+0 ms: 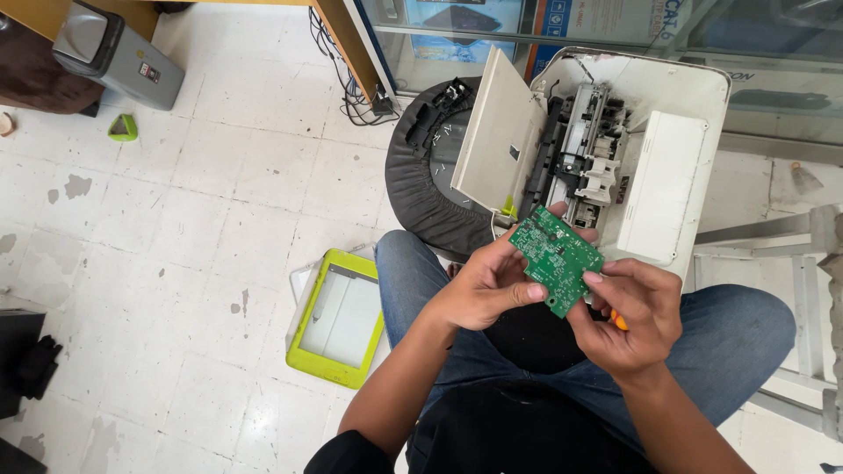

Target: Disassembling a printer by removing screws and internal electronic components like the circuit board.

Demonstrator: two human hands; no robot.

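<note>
Above the lap, a green board (556,259) is being gripped by both hands, left (481,290) and right (634,312), edges pinched, seemingly for inspection, before an opened printer (654,140).

Both forearms rise from the lower edge of the view and converge above the lap, bare from the elbows down. The left hand (481,290) is turned palm inward, thumb stretched out to the right and pressing flat, its fingers curled behind. The right hand (632,316) faces it with the wrist bent, index finger and thumb pinching at the tips, the other fingers folded underneath, seemingly tucked around something small. The two hands sit close together, nearly touching.
</note>
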